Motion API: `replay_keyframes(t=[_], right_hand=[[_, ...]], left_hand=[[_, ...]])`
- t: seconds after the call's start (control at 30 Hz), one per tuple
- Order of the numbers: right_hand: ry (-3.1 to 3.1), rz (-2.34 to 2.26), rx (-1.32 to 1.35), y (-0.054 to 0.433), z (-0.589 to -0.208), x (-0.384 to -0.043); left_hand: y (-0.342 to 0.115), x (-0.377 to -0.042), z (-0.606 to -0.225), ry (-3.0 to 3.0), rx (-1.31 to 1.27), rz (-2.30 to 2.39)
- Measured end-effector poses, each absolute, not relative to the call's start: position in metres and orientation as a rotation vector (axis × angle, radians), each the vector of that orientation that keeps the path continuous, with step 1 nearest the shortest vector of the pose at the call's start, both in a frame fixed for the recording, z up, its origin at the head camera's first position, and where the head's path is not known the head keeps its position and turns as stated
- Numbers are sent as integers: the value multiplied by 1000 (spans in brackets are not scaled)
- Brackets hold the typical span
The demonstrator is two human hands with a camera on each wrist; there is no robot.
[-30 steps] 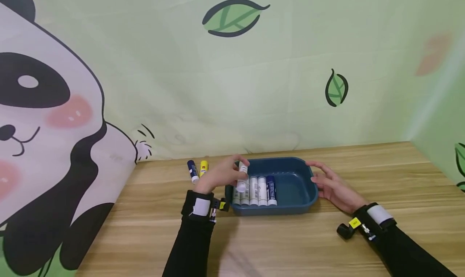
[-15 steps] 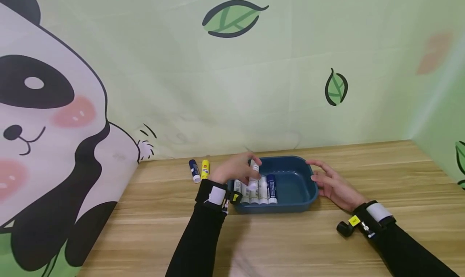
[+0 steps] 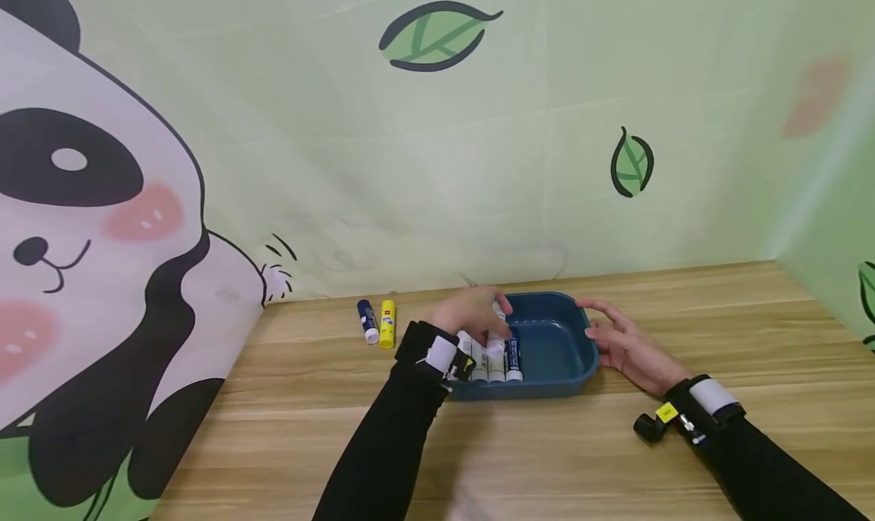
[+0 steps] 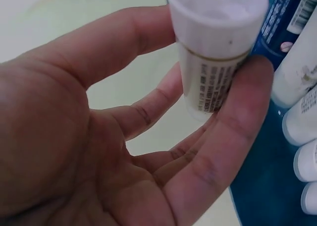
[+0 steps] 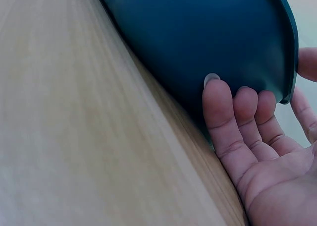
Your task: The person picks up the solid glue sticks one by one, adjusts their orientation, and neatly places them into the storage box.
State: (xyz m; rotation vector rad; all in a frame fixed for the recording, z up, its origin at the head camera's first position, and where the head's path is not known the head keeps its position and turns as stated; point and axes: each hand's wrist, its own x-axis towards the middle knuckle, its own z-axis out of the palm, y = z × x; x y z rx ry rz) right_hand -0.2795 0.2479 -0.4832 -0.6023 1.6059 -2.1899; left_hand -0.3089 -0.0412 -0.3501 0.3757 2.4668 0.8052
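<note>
White tube [image 4: 215, 42], dark blue tray [image 3: 555, 346], wood-grained tabletop [image 3: 273, 422]

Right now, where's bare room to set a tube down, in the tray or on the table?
Tray: free from the dark blue tube to the wall the right hand touches. Table: free in front of the tray, between left sleeve and right sleeve. Crowded: the tray's left part, white tubes in a row, left hand above holding another white tube.

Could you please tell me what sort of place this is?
Probably a staged recording corner: a wooden table, a green backdrop with a cartoon panda, and wrist-worn cameras.
</note>
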Motion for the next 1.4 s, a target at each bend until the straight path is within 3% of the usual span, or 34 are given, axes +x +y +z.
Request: replay_keyframes(t=[1.4], right_hand=[[1631, -2171, -604, 249, -483, -280]], left_hand=[[30, -293, -349, 2680, 426, 158]])
